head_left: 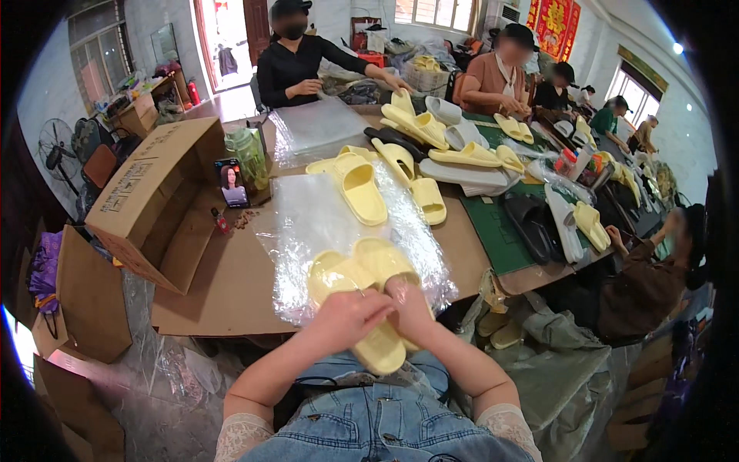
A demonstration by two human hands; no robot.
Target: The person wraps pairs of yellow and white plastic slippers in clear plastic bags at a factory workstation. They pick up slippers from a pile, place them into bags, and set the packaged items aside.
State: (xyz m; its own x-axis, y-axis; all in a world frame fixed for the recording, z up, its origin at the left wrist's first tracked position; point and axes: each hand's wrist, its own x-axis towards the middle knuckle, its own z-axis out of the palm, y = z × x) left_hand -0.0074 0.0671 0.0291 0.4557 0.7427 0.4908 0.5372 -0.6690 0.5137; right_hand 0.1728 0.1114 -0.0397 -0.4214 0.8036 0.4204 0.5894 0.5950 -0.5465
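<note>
In front of me is a pair of pale yellow slippers, heels toward me and past the table's front edge. Their toe ends lie on a stack of clear plastic bags, and a glossy film seems to cover part of them. My right hand grips the right slipper at its foot opening. Over the left slipper, my left hand has its fingers pressed together close to my right hand; what they pinch is hidden. Another yellow slipper rests farther up the stack.
A cardboard box lies on its side at the left, beside a propped phone and a green jar. Loose slippers pile up at the back right, next to a green mat. A co-worker reaches toward that pile.
</note>
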